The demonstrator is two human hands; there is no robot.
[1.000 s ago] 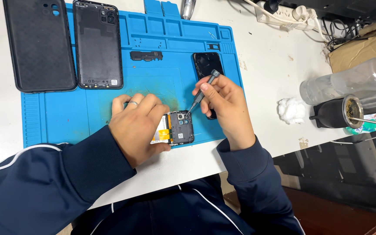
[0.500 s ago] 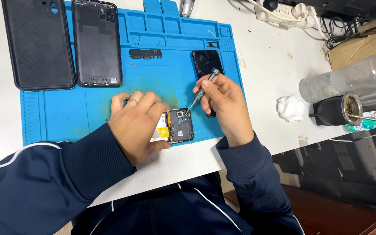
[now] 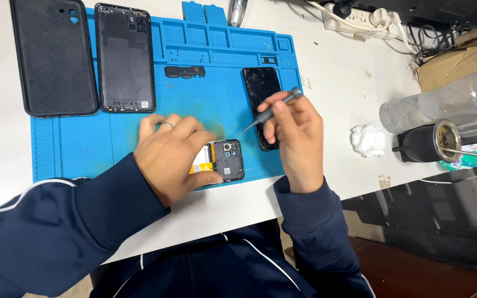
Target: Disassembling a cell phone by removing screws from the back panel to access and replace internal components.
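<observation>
1. Desk (image 3: 332, 94): white top, as I see it from the head view; it carries everything listed below.
2. Blue repair mat (image 3: 205, 105): lies flat on the desk, with small moulded compartments along its far edge.
3. Black phone case (image 3: 53, 58): at the far left, half on the mat and half on the desk.
4. Phone back cover (image 3: 123, 58): just beside the case, inner side up, on the mat.
5. Left hand (image 3: 169, 154): ring on one finger, pressed flat over the opened phone (image 3: 227, 160), thumb against its near edge; this grip holds the phone down on the mat's near edge. Only the camera end and a strip of yellow show past the hand.
6. Right hand (image 3: 299, 138): grip closed on a small screwdriver (image 3: 271, 112), tip slanting down toward the opened phone, not quite touching it as far as I can tell.
7. Dark glass panel (image 3: 263, 102): lies on the mat, partly under the right hand.
8. White cotton wad (image 3: 368, 139): on the desk, right of the mat.
9. Small black part (image 3: 184, 71): on the mat, beyond the left hand.
</observation>
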